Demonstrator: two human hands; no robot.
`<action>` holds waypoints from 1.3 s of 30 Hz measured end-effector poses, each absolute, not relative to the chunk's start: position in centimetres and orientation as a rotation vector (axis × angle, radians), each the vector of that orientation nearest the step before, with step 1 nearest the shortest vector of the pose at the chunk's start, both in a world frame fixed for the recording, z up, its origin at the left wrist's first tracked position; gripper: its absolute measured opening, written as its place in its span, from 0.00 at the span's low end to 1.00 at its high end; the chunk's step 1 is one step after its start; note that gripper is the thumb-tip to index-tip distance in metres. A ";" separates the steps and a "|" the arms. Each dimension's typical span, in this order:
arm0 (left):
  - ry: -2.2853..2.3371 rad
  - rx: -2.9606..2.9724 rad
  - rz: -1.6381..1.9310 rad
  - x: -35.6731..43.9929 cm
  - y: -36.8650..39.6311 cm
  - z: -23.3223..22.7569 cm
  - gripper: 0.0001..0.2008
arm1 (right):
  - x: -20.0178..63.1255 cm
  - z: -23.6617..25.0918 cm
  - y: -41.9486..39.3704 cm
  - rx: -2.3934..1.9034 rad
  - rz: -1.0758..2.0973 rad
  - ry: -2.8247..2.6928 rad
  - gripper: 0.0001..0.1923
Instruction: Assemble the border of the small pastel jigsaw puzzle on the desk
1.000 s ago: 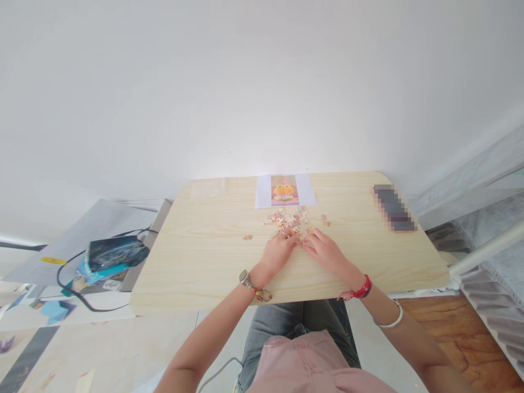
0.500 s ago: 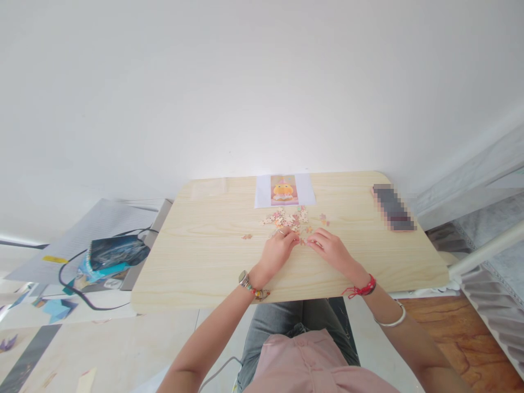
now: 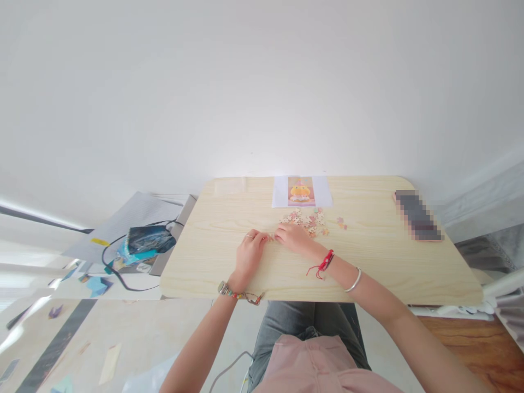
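Puzzle pieces (image 3: pixel 271 238) lay on the pale tabletop (image 3: pixel 376 262) between both hands, 12 o'clock being taken as towards the wall (image 3: pixel 262 87). I found the left hand (image 3: pixel 249 254) at 8 o'clock, fingers bent, tips at the left end of the pieces; the right hand (image 3: pixel 297 238) sat at 3 o'clock, its bunched tips just beside the other end. Whether either hand gripped a piece or merely touched it, I could not tell. In my judgement, work this small called for a light edge pinch, pieces flat, tabs squared to their sockets, one hand steadying while the other pressed straight down. The exposed portion appeared to have its long axis running from 9 to 3 o'clock; it was too small for me to determine which way any tab pointed. I recorded the loose heap (image 3: pixel 302 217) at 2 o'clock from it, and the printed sheet (image 3: pixel 323 194) at 1 o'clock, its picture (image 3: pixel 301 191) upright, top towards 12.
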State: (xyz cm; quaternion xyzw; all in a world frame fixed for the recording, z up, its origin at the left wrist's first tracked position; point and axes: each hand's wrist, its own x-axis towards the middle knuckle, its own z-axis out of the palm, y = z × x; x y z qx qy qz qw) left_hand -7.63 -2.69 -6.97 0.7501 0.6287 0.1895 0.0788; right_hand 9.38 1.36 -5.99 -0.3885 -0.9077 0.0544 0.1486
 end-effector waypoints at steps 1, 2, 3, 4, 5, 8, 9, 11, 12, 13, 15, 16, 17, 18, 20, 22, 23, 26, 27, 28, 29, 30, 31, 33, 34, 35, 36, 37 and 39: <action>1.903 2.237 0.561 -8.0 -2.4 -7.0 0.09 | 8.8 -6.1 1.7 -1.108 0.149 -2.619 0.11; 1.923 2.230 0.557 -8.2 -2.2 -7.1 0.09 | 8.3 -6.2 2.1 -1.102 0.147 -2.622 0.11; 1.943 2.221 0.554 -8.4 -1.9 -7.1 0.10 | 8.0 -6.2 2.4 -1.100 0.144 -2.626 0.11; 1.962 2.211 0.551 -8.5 -1.7 -7.1 0.10 | 7.7 -6.2 2.6 -1.104 0.140 -2.628 0.10; 1.977 2.201 0.550 -8.5 -1.5 -7.1 0.10 | 7.5 -6.3 2.8 -1.113 0.138 -2.627 0.10; 2.000 2.173 0.555 -8.3 -1.0 -7.1 0.10 | 7.5 -6.1 3.0 -1.157 0.133 -2.612 0.11; 2.002 2.166 0.558 -8.2 -0.9 -7.1 0.11 | 7.7 -6.0 2.9 -1.170 0.135 -2.606 0.11; 2.000 2.154 0.564 -8.0 -0.7 -7.1 0.11 | 8.3 -5.7 2.4 -1.193 0.168 -2.580 0.12; 2.000 2.148 0.566 -7.9 -0.7 -7.2 0.12 | 8.8 -5.6 2.1 -1.206 0.199 -2.555 0.12; 2.001 2.142 0.569 -7.9 -0.7 -7.2 0.12 | 9.4 -5.4 1.7 -1.216 0.240 -2.519 0.12; 2.009 2.127 0.572 -8.1 -0.9 -7.1 0.12 | 11.3 -5.2 0.7 -1.230 0.329 -2.422 0.11; 2.015 2.120 0.573 -8.3 -1.1 -7.0 0.12 | 12.4 -5.1 0.1 -1.228 0.367 -2.362 0.10; 2.022 2.114 0.578 -8.4 -1.4 -6.9 0.12 | 13.7 -5.1 -0.5 -1.242 0.389 -2.300 0.09; 2.025 2.113 0.589 -8.5 -1.7 -6.8 0.12 | 15.1 -5.1 -1.1 -1.263 0.407 -2.240 0.09; 2.003 2.134 0.621 -8.3 -2.2 -6.3 0.11 | 17.7 -5.2 -2.3 -1.370 0.419 -2.115 0.09; 1.935 2.183 0.631 -7.3 -2.7 -5.8 0.11 | 19.7 -5.6 -3.2 -1.484 0.412 -2.028 0.08; 1.890 2.213 0.610 -6.5 -2.8 -5.6 0.10 | 20.3 -5.8 -3.6 -1.527 0.409 -2.010 0.08; 1.779 2.289 0.468 -3.6 -3.1 -5.0 0.10 | 20.8 -6.4 -3.8 -1.583 0.400 -2.061 0.07; 1.748 2.309 0.409 -2.7 -3.1 -4.9 0.10 | 20.6 -6.5 -3.7 -1.589 0.392 -2.089 0.07; 1.721 2.322 0.354 -1.8 -3.2 -4.8 0.10 | 20.3 -6.6 -3.6 -1.591 0.383 -2.112 0.07; 1.707 2.327 0.305 -1.2 -3.3 -4.8 0.09 | 20.0 -6.7 -3.4 -1.590 0.378 -2.128 0.08; 1.706 2.326 0.267 -0.7 -3.4 -4.7 0.09 | 19.6 -6.7 -3.3 -1.587 0.375 -2.136 0.08; 1.719 2.319 0.241 -0.4 -3.5 -4.7 0.09 | 19.1 -6.6 -3.2 -1.583 0.374 -2.142 0.08; 1.770 2.301 0.222 -0.3 -3.6 -4.8 0.09 | 18.1 -6.6 -3.1 -1.580 0.361 -2.162 0.07; 1.798 2.292 0.222 -0.4 -3.7 -4.8 0.09 | 17.5 -6.6 -3.1 -1.587 0.340 -2.176 0.06; 1.818 2.286 0.222 -0.6 -3.7 -4.9 0.09 | 17.0 -6.6 -3.1 -1.601 0.305 -2.190 0.07; 1.827 2.285 0.220 -0.8 -3.7 -4.9 0.09 | 16.6 -6.7 -3.1 -1.616 0.264 -2.203 0.08; 1.829 2.286 0.217 -0.9 -3.7 -5.0 0.09 | 16.2 -6.8 -3.2 -1.628 0.225 -2.214 0.08; 1.817 2.297 0.212 -1.1 -3.5 -5.2 0.09 | 15.7 -6.9 -3.2 -1.646 0.182 -2.220 0.09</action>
